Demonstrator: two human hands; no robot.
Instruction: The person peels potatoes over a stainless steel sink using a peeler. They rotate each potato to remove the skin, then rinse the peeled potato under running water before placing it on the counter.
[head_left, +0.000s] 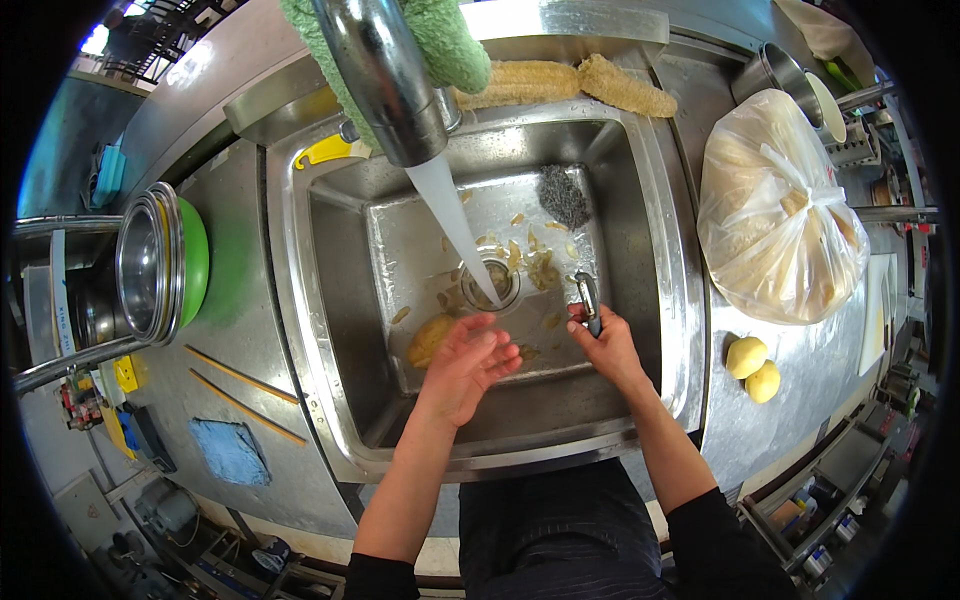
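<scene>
Over the steel sink basin (480, 420), my left hand (469, 367) is held with its fingers apart and nothing in it. Just behind it, a yellow-brown potato (430, 341) lies on the basin floor, partly covered by the hand. My right hand (611, 341) grips a vegetable peeler (588, 300) with a dark frame, its blade end pointing away from me. Water (454, 217) runs from the metal faucet (390, 97) onto the drain (491, 285). Potato peelings (541, 270) lie scattered around the drain. A steel wool scourer (564, 196) rests in the far right corner.
Two peeled potatoes (747, 358) and a tied plastic bag (780, 217) stand on the right counter. Loofah scrubbers (525, 84) line the sink's back ledge, near a green towel (450, 45). To the left are stacked bowls (161, 262), chopsticks (244, 405) and a blue cloth (229, 451).
</scene>
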